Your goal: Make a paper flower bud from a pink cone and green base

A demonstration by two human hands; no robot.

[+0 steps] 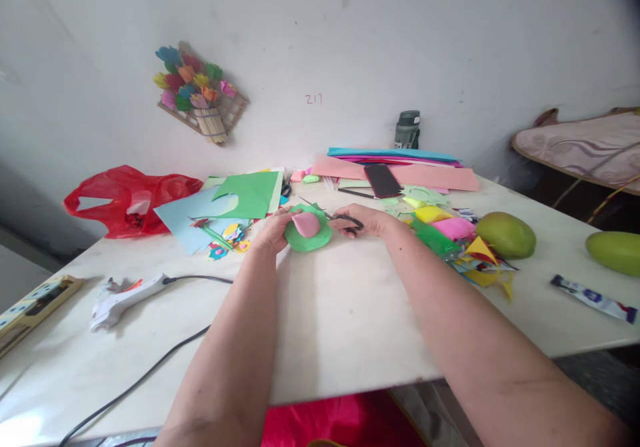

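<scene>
Near the middle of the table, my left hand [275, 229] pinches the left edge of a round green paper piece [307, 242]. A pink teardrop-shaped piece [306, 224] lies on the middle of the green paper. My right hand [364, 220] is closed round the dark handles of a pair of scissors [353, 220]. The scissor blades point left, at the upper right edge of the green paper. Whether the blades touch the paper is too small to tell.
Coloured paper sheets [250, 190] and a red plastic bag [133, 197] are at the left. A glue gun [125, 300] with a black cord lies front left. A phone [383, 180], paper scraps [483, 260] and a green fruit [506, 235] are on the right.
</scene>
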